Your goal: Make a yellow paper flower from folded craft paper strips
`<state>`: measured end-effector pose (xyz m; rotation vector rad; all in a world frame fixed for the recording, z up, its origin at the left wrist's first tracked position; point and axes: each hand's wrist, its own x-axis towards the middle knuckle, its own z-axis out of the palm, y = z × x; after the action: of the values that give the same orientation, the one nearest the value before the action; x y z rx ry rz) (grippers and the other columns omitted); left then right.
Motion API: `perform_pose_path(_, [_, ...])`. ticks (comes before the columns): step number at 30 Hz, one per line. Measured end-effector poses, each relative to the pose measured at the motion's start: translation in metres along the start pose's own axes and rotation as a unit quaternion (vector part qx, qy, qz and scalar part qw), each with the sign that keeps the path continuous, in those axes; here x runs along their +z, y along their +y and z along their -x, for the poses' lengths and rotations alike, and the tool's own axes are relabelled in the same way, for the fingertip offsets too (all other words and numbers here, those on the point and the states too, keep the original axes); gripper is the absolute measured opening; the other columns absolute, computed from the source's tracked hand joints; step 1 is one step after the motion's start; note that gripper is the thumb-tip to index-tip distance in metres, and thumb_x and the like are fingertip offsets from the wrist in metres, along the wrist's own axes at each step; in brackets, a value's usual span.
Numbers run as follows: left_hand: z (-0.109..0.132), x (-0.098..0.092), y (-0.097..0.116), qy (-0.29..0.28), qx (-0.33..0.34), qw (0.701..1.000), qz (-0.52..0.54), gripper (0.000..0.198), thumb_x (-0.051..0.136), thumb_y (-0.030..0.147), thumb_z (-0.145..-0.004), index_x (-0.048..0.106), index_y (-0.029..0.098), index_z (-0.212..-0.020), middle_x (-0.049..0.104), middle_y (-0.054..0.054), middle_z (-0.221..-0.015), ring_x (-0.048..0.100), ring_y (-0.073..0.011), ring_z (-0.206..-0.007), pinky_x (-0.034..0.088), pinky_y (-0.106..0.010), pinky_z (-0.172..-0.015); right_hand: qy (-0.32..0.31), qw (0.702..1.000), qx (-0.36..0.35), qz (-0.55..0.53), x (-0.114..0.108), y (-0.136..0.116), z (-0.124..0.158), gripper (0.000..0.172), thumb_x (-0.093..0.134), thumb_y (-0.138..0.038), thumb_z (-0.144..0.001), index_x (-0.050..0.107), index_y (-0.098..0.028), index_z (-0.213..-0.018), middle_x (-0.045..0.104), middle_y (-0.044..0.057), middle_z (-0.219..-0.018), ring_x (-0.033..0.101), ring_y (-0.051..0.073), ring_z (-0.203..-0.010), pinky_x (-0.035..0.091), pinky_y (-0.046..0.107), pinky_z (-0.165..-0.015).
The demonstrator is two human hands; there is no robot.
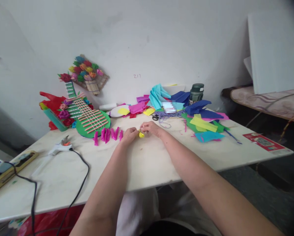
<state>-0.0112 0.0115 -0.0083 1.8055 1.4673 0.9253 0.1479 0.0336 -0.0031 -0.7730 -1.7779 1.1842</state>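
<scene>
Both my hands meet over the middle of the white table (149,164). My left hand (129,135) and my right hand (150,127) are closed in a pinch on a small folded yellow paper piece (141,134) held between them just above the tabletop. To the left of my left hand lies a row of several folded pink paper pieces (109,134). Further left is a green paper guitar craft (91,119) with sticks and paper flowers.
A glue gun (60,147) with a black cord (81,183) lies at the left, near a power strip (11,167). A heap of coloured paper sheets (198,116), scissors (155,117) and a dark green flask (196,92) sit at the back right. A flower craft (88,73) leans on the wall.
</scene>
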Motion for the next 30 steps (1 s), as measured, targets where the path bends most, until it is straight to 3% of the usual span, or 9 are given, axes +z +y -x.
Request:
perform_pose_path(5, [0.003,-0.001,0.004,-0.002,0.005,1.0,0.023,0.022,0.048,0.036,-0.066,0.043,0.017,-0.057,0.038,0.005,-0.045,0.033,-0.0077,-0.043,0.022,-0.021,-0.043,-0.019,0.989,0.046,-0.139,0.004,0.005,0.0,0.017,0.057,-0.028,-0.063,0.061,-0.012,-0.065,0.051,-0.003,-0.05,0.043,0.006,-0.046,0.03,0.019,-0.043])
perform_pose_path(8, [0.004,-0.002,0.005,-0.009,0.005,0.999,0.031,0.021,0.048,0.035,-0.065,0.043,0.017,-0.057,0.039,0.005,-0.047,0.034,-0.0079,-0.043,0.023,-0.021,-0.043,-0.019,0.983,0.065,-0.169,0.005,0.007,0.0,0.021,0.06,-0.033,-0.064,0.059,-0.012,-0.063,0.052,-0.003,-0.05,0.042,0.005,-0.044,0.029,0.019,-0.041])
perform_pose_path(13, [0.0,0.001,0.003,-0.008,-0.003,1.0,0.017,0.015,0.047,0.029,-0.064,0.042,0.018,-0.055,0.04,0.005,-0.045,0.035,-0.0083,-0.043,0.025,-0.021,-0.044,0.022,0.985,0.086,-0.149,0.01,0.008,-0.003,0.024,0.06,-0.034,-0.064,0.053,-0.013,-0.056,0.057,-0.002,-0.054,0.04,0.004,-0.04,0.028,0.018,-0.038])
perform_pose_path(19, [-0.001,0.002,0.003,-0.001,-0.01,1.0,-0.013,0.016,0.048,0.029,-0.064,0.044,0.017,-0.055,0.041,0.004,-0.045,0.036,-0.0086,-0.044,0.024,-0.022,-0.044,0.053,0.991,0.087,-0.082,0.014,0.007,-0.007,0.022,0.059,-0.029,-0.065,0.05,-0.014,-0.052,0.052,-0.003,-0.045,0.036,0.004,-0.035,0.026,0.019,-0.034])
perform_pose_path(24, [0.002,-0.001,0.0,-0.02,0.001,0.997,0.071,0.027,0.056,0.04,-0.063,0.044,0.017,-0.055,0.036,0.006,-0.045,0.031,-0.0066,-0.041,0.025,-0.021,-0.042,0.075,0.989,0.094,-0.084,0.009,0.003,-0.002,0.02,0.054,-0.023,-0.069,0.051,-0.013,-0.052,0.051,-0.003,-0.045,0.04,0.004,-0.037,0.029,0.018,-0.038])
perform_pose_path(30, [0.003,-0.004,0.0,-0.053,0.009,0.987,0.151,0.033,0.062,0.045,-0.059,0.049,0.015,-0.06,0.041,0.005,-0.051,0.038,-0.0066,-0.046,0.033,-0.021,-0.048,0.081,0.987,0.099,-0.095,0.006,0.003,-0.002,0.018,0.056,-0.024,-0.068,0.051,-0.013,-0.054,0.05,-0.004,-0.042,0.043,0.005,-0.037,0.03,0.017,-0.037])
